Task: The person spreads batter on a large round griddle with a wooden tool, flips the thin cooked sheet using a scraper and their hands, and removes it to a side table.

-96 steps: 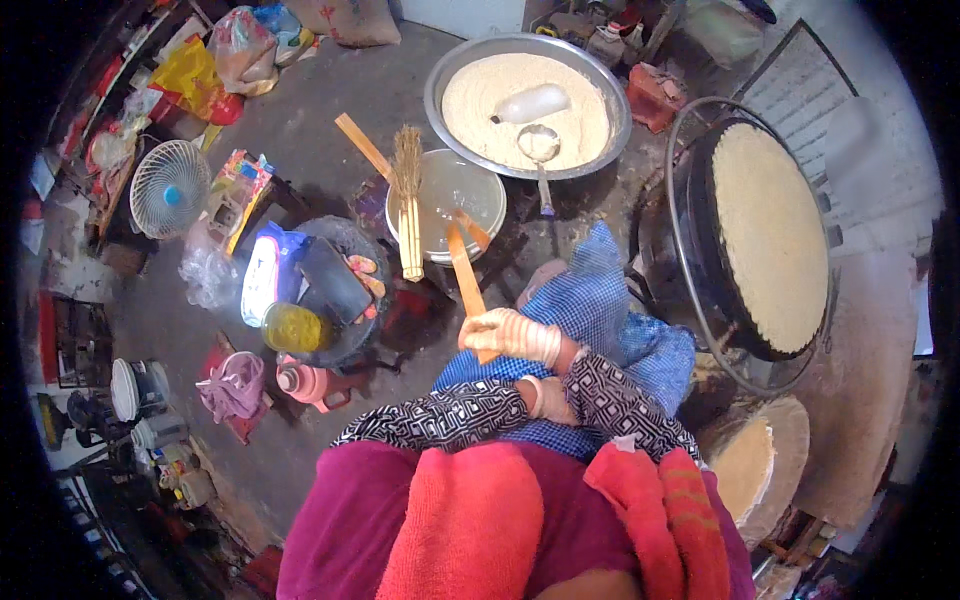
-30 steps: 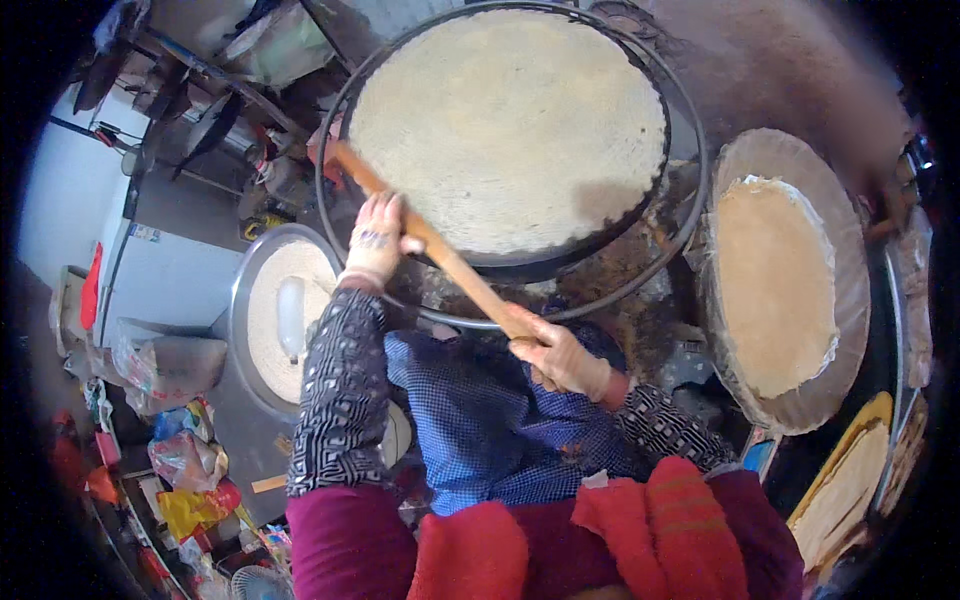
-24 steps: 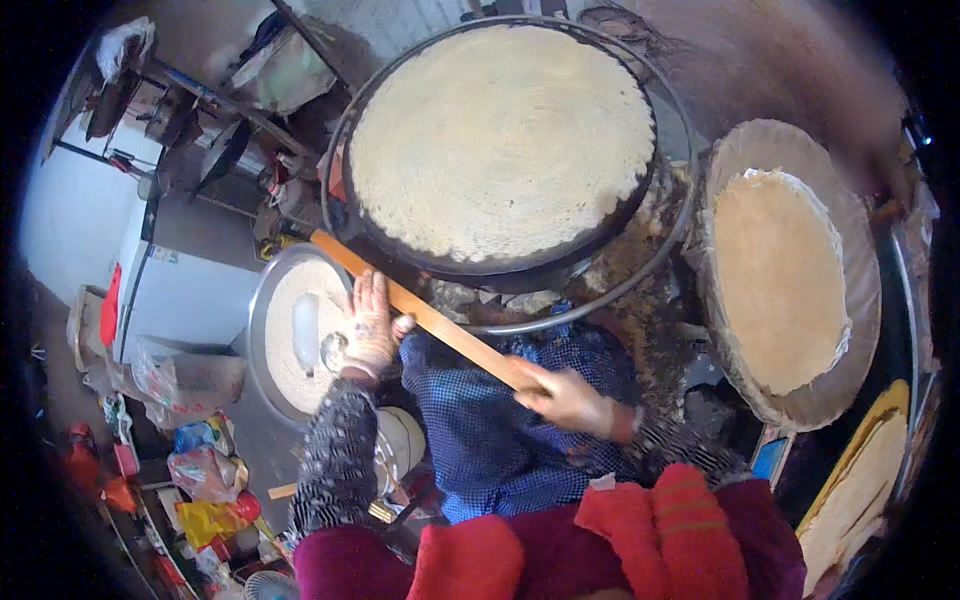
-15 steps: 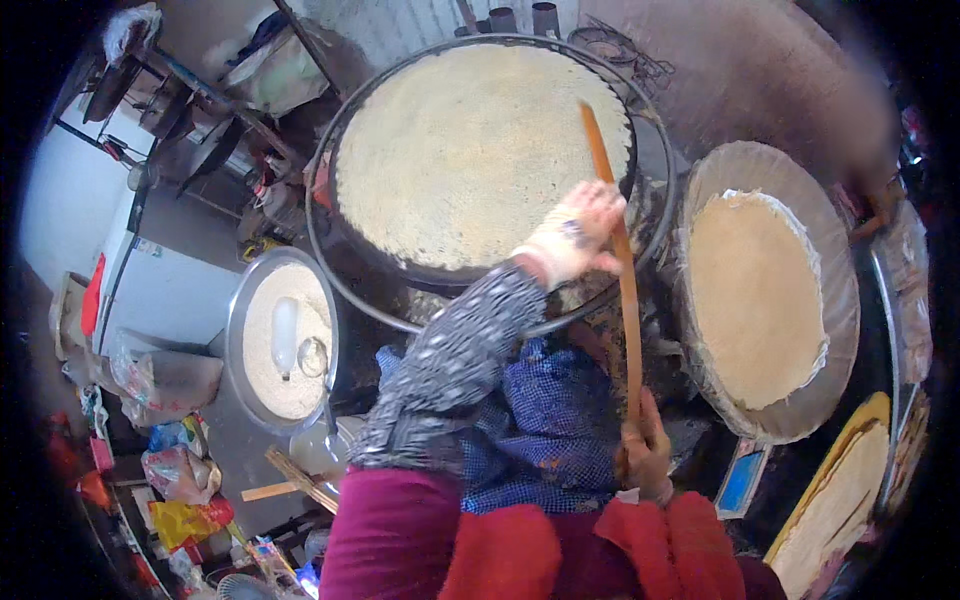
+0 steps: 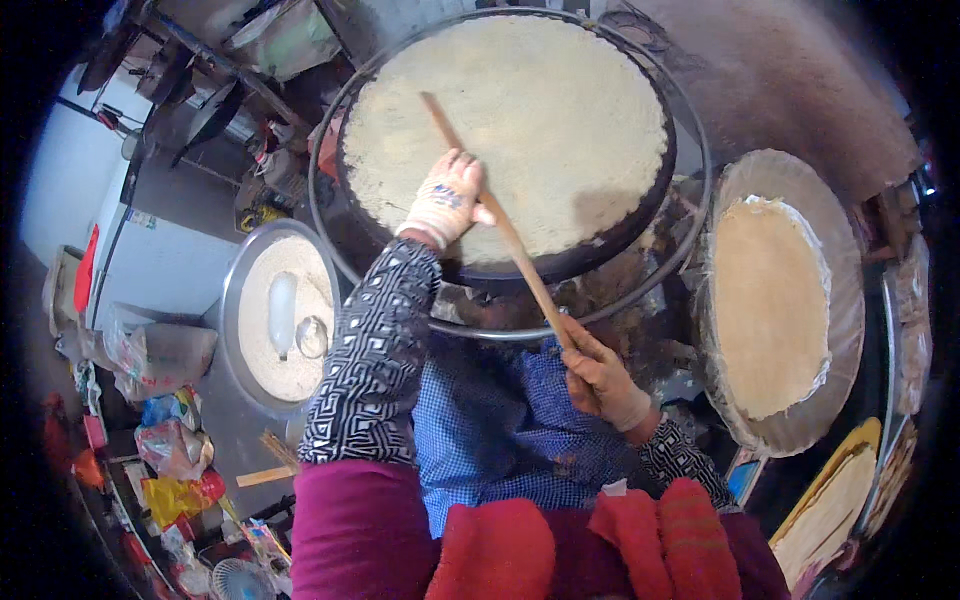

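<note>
A long, flat wooden stick (image 5: 522, 258) slants across the near part of a large round griddle (image 5: 560, 265). My left hand (image 5: 445, 200), in a whitish glove, is closed round the stick's upper half, over the batter. My right hand (image 5: 605, 375), closer to my body, grips its lower end; its forearm comes in from the lower right. A thin, pale, rough-edged sheet of batter (image 5: 540, 110) covers almost the whole griddle, and the stick's far tip lies over its left part.
A metal ring (image 5: 708, 200) surrounds the griddle. At left stands a metal basin (image 5: 232, 340) of pale meal with a clear bottle (image 5: 282, 310) and a round scoop (image 5: 312, 337). At right, a cloth-covered round tray (image 5: 845, 300) bears tan flat sheets (image 5: 770, 310). Stacked flatbreads (image 5: 825, 520) lie lower right.
The stick has swung left across the griddle, its far tip moving from the right edge to the left part. Both hands moved left with it, the right also forward. The view shifted somewhat.
</note>
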Available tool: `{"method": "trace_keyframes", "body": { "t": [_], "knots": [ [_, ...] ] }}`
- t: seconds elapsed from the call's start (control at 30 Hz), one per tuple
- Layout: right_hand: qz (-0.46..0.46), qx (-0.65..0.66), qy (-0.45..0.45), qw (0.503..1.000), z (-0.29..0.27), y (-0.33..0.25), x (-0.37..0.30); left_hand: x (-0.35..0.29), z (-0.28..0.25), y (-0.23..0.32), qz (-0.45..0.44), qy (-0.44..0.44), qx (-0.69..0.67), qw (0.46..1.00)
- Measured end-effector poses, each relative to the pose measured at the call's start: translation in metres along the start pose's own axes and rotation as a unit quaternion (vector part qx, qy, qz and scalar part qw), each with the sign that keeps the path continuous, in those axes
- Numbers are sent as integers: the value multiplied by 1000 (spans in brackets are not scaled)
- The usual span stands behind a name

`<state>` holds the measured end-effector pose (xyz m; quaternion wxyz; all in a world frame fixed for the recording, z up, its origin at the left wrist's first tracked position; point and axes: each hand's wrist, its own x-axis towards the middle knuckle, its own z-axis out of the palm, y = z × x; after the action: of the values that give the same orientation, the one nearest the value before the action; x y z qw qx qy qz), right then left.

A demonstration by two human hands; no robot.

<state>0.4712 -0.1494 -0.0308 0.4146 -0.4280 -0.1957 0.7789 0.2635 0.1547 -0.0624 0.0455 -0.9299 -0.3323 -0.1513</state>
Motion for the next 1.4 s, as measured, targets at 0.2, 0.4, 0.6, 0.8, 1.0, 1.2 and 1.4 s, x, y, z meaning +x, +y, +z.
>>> {"method": "trace_keyframes", "body": {
  "t": [0.2, 0.4, 0.6, 0.8, 1.0, 1.2, 1.4],
  "knots": [
    [-73, -237, -2, 969, 28, 38, 21, -112, -48, -18, -86, -14, 18, 996],
    [-70, -467, 62, 879, 2, 87, -65, -146, -77, 71, -87, 31, -38, 995],
    [-210, -152, 290, 921, -33, 134, -142, 36, -27, 197, 195, 26, -91, 976],
    [-39, 15, 176, 984, -36, 93, -135, 1, -7, 173, 105, 0, -148, 983],
    [-19, -75, 22, 997, -24, 77, -74, -89, -37, 91, -37, -8, -68, 997],
    [-119, -451, -14, 884, 9, 74, -51, -193, -76, 61, -124, -71, 82, 986],
    [-178, -414, 223, 865, -45, 101, -131, -11, -80, 143, 68, 51, -98, 992]
  ]
}}
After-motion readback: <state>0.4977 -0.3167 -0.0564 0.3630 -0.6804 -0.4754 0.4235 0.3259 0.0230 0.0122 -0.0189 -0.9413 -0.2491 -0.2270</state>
